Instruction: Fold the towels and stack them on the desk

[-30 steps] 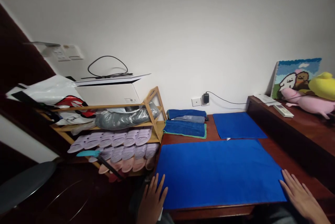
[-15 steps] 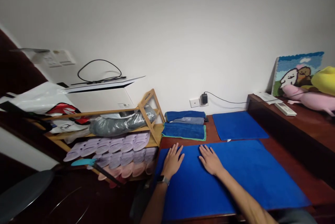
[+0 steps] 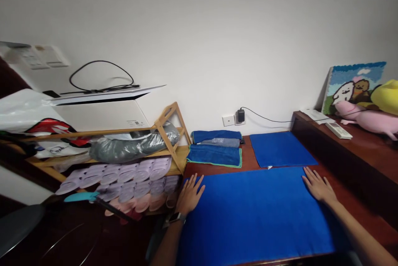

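A large blue cloth (image 3: 258,212) lies spread flat over the front of the reddish-brown table (image 3: 248,156). My left hand (image 3: 190,195), with a watch on its wrist, rests on the cloth's far left corner, fingers apart. On the far right corner lies my right hand (image 3: 319,187), its fingers also spread. Neither hand holds anything. Behind the large cloth, a smaller blue cloth (image 3: 281,149) with a white tag lies flat. Folded blue cloths with green edging (image 3: 214,155) and a grey one (image 3: 222,142) lie at the back left of the table.
Left of the table stands a wooden rack (image 3: 174,150) with lilac and pink slippers (image 3: 124,172), a white box (image 3: 99,117) and bags. A black plug (image 3: 241,115) is in the wall. On the raised right surface are a remote (image 3: 338,130) and a pink plush toy (image 3: 370,121).
My right hand has moved far to the right, from the cloth's middle to its right corner. My left hand has shifted slightly left. The view has turned a little.
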`<state>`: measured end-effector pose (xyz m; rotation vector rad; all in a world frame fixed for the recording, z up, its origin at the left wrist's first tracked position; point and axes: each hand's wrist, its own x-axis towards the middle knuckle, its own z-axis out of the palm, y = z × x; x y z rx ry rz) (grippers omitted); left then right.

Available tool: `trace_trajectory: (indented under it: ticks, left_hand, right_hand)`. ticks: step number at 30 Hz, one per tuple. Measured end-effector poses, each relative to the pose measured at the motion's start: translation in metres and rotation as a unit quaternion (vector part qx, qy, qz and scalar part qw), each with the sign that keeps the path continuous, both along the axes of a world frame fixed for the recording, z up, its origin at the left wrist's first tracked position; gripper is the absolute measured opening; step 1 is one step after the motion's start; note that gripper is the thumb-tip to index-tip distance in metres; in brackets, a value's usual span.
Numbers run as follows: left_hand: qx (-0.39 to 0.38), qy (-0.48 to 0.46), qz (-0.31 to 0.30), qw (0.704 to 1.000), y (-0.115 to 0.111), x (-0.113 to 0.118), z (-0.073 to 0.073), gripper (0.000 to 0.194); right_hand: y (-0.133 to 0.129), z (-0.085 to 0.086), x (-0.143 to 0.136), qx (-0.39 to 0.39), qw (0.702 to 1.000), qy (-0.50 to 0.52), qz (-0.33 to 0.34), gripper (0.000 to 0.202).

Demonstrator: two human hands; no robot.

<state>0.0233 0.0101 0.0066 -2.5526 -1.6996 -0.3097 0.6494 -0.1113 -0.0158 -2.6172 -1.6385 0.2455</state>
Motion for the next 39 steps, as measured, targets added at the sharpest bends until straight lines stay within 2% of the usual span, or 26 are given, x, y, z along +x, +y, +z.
trace_trajectory:
  ticks: [4,11,15,19,23,26,28,29,30,32,34,35,37,39]
  left_hand:
    - [-0.015,0.005,0.002,1.0,-0.001,0.0,0.004,0.056]
    - [-0.026,0.007,0.008,1.0,-0.003,0.001,0.009,0.056]
    - [-0.017,0.005,-0.002,1.0,-0.002,0.001,0.009,0.056]
    - [0.003,0.0,0.001,1.0,-0.002,0.004,0.01,0.054]
    - [0.054,-0.003,0.006,0.999,-0.007,0.007,0.023,0.054]
    - [0.083,-0.011,-0.005,0.996,-0.02,0.03,0.038,0.051]
    - [0.09,-0.037,-0.023,0.995,-0.038,0.069,0.047,0.047]
    - [0.091,-0.056,-0.036,0.994,-0.05,0.097,0.05,0.045]
    - [0.082,-0.074,-0.075,0.991,-0.065,0.13,0.052,0.043]
    - [0.045,-0.089,-0.199,0.975,-0.101,0.208,0.051,0.033]
    - [0.018,-0.082,-0.32,0.944,-0.139,0.293,0.043,0.019]
    - [0.007,-0.082,-0.357,0.93,-0.158,0.334,0.036,0.019]
    - [-0.015,-0.082,-0.404,0.911,-0.191,0.405,0.022,0.03]
    - [-0.062,-0.094,-0.435,0.894,-0.216,0.457,0.005,0.032]
  right_hand:
    - [0.002,-0.003,0.009,0.037,0.999,0.006,0.005,0.074]
    - [0.012,0.008,0.018,0.064,0.998,0.003,0.019,0.068]
    - [0.01,-0.003,0.021,0.117,0.993,0.011,0.019,0.07]
    - [0.01,-0.011,0.024,0.126,0.992,0.018,0.018,0.071]
    - [0.012,-0.011,0.028,0.132,0.99,0.045,0.024,0.068]
    - [0.014,-0.011,0.034,0.153,0.984,0.085,0.024,0.066]
    - [0.015,-0.011,0.04,0.176,0.976,0.126,0.023,0.064]
    - [0.015,-0.011,0.043,0.186,0.972,0.144,0.023,0.063]
    - [0.016,-0.011,0.045,0.193,0.968,0.159,0.022,0.061]
    - [0.017,-0.011,0.049,0.199,0.965,0.172,0.02,0.059]
    - [0.018,-0.01,0.051,0.201,0.963,0.178,0.017,0.06]
    - [0.018,-0.009,0.052,0.203,0.962,0.182,0.016,0.061]
    - [0.02,-0.007,0.053,0.208,0.96,0.188,0.017,0.062]
    - [0.021,-0.005,0.054,0.214,0.957,0.192,0.02,0.063]
